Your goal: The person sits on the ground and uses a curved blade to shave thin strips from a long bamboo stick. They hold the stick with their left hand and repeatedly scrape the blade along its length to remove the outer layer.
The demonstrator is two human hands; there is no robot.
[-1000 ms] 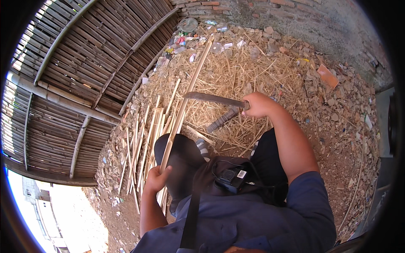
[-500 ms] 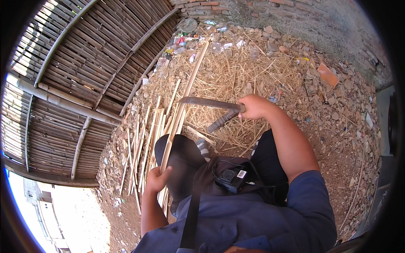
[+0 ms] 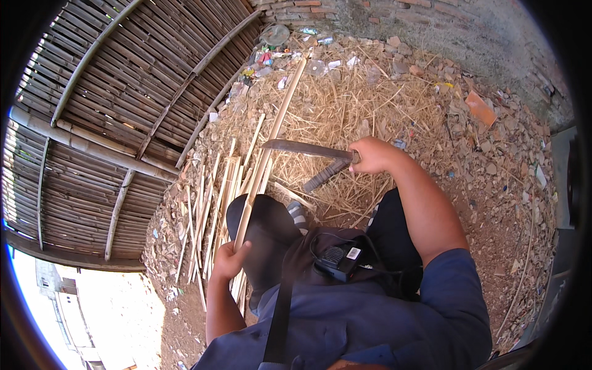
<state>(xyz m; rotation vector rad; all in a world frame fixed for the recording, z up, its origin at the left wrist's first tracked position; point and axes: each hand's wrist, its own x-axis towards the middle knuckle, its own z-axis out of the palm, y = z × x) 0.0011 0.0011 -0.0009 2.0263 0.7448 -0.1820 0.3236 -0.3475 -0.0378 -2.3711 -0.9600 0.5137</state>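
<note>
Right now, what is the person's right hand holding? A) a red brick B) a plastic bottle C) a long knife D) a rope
C: the right hand grips a long knife with its blade reaching across the bamboo strip held by the left hand.

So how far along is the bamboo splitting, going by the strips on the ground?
Done: a bundle of split strips lies on the ground beside the woven fence. In hand: the left hand holds a long bamboo strip at its near end, and the right hand holds a machete with its blade across it. Left: this strip is not visibly cut.
</note>
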